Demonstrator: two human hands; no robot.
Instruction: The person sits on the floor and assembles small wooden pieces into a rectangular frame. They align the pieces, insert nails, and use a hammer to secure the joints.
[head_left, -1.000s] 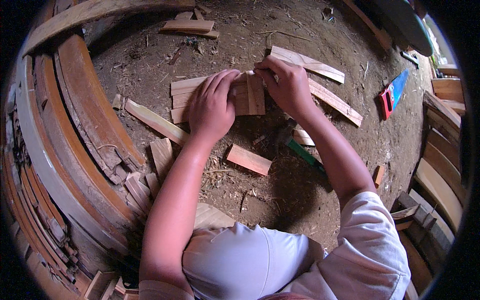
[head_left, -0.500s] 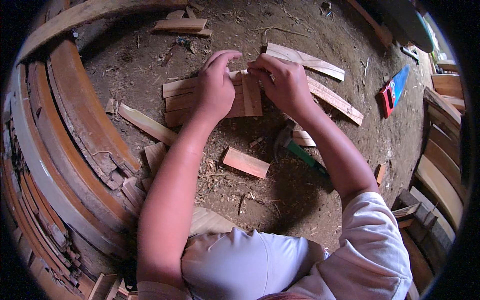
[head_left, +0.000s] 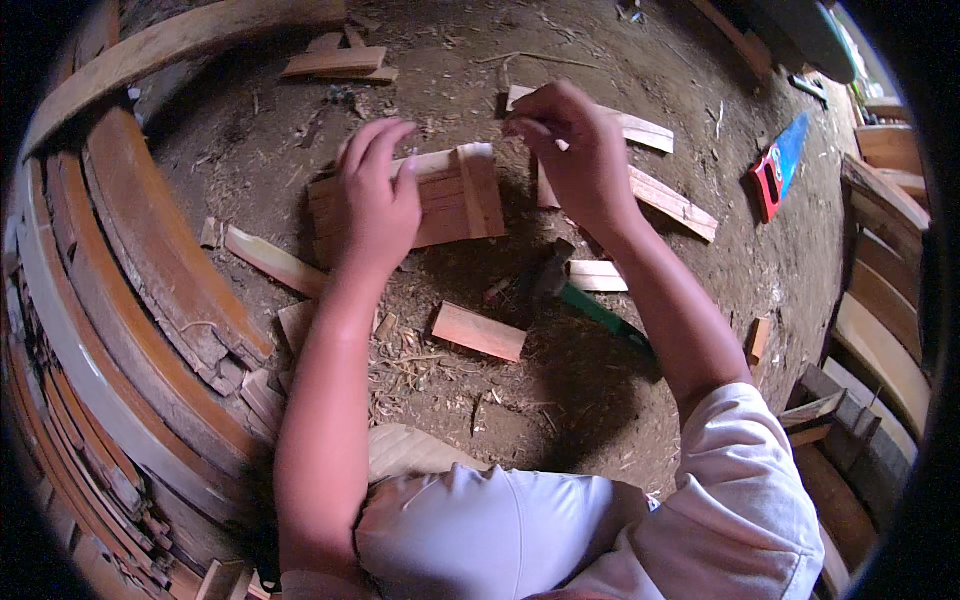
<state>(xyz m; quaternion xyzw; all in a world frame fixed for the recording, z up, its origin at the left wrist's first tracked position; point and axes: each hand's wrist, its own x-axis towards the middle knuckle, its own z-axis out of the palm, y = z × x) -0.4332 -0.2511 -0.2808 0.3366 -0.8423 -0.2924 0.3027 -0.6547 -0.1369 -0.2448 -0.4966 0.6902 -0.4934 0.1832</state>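
In front of me is a small panel of joined wooden boards [head_left: 445,212], with a narrow cross strip [head_left: 478,190] near its right end. My left hand [head_left: 378,195] rests on or just above the panel's left part, fingers apart and thumb out; its palm side is hidden. Beyond the panel's right edge, my right hand [head_left: 580,145] is raised with thumb and fingertips pinched together. Whatever they may hold is too small to make out. A claw hammer [head_left: 605,315] with a green handle lies on the ground below my right hand, partly hidden by my forearm.
Loose wooden slats [head_left: 672,203] lie beside my right hand, and a short wood block [head_left: 480,332] lies nearer me. A handsaw [head_left: 783,165] with a blue blade and red handle is at the right. Long planks [head_left: 165,220] are stacked left; more timber [head_left: 880,360] stands right.
My right hand has lifted off the panel's cross strip and moved a little to the right and away. My left hand has shifted left, its fingers more spread.
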